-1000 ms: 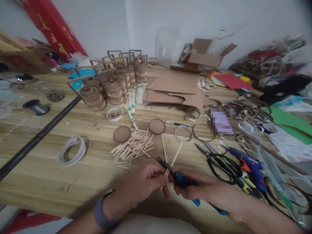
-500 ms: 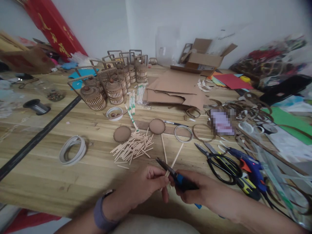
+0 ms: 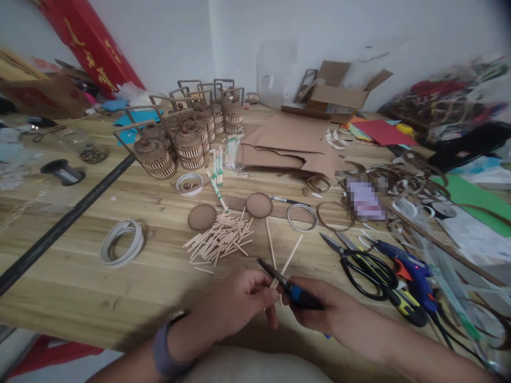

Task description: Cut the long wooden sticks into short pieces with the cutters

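Note:
My left hand (image 3: 235, 306) pinches a thin wooden stick (image 3: 288, 260) near the table's front edge. My right hand (image 3: 325, 311) is closed round blue-handled cutters (image 3: 289, 287), whose dark jaws sit shut at the stick beside my left fingertips. A second long stick (image 3: 270, 243) lies just beyond. Past them lies a pile of short cut sticks (image 3: 219, 240) and two toothed cardboard discs (image 3: 202, 217) (image 3: 258, 205).
Black scissors (image 3: 361, 263) and a blue glue gun (image 3: 407, 268) lie to the right. Tape rings (image 3: 122, 242) (image 3: 302, 217), small woven lantern-like baskets (image 3: 187, 141), cardboard sheets (image 3: 287, 143), an open box (image 3: 337, 93) and coloured paper crowd the wooden table (image 3: 80, 276).
The cutter handles have squeezed together in my right hand. Both hands stay in place; the view has shifted slightly.

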The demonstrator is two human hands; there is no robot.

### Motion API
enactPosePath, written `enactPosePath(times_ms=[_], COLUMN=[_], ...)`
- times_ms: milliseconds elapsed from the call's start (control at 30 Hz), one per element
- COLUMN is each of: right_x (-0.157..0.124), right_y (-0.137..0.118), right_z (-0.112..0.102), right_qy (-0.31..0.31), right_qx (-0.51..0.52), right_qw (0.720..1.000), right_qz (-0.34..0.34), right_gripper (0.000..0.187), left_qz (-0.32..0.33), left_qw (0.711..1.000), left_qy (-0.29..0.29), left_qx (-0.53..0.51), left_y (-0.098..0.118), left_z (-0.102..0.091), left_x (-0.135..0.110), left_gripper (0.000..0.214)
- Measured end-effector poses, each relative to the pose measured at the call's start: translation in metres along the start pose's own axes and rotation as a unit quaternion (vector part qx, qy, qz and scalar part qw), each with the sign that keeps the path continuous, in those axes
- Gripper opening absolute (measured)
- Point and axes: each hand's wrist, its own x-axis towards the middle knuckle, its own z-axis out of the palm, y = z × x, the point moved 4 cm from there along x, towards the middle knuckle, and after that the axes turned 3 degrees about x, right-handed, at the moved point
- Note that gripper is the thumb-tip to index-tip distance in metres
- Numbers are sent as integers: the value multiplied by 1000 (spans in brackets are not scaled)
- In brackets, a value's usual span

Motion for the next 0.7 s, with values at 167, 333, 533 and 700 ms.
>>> enactPosePath(times_ms=[167,333,533,700], right_x=[0,-4,-3,-3], right_y=[-3,-9,-5,-6], right_z=[0,0,-1,1], right_qy=[-18,-36,-28,-20], right_qx=[7,56,56,29], right_qw=[1000,998,998,999], right_qz=[-2,4,7,-24], right_gripper=[21,25,25,22], left_qz=[-15,13,-6,-30], left_qw=[997,1000,1000,1000], left_qy=[33,-1,0,4], left_qx=[68,10,3,-4], left_y=[6,14,16,10], left_z=[-1,1,1,2], left_x=[-1,-1,-2,-1], left_gripper=[29,31,31,31])
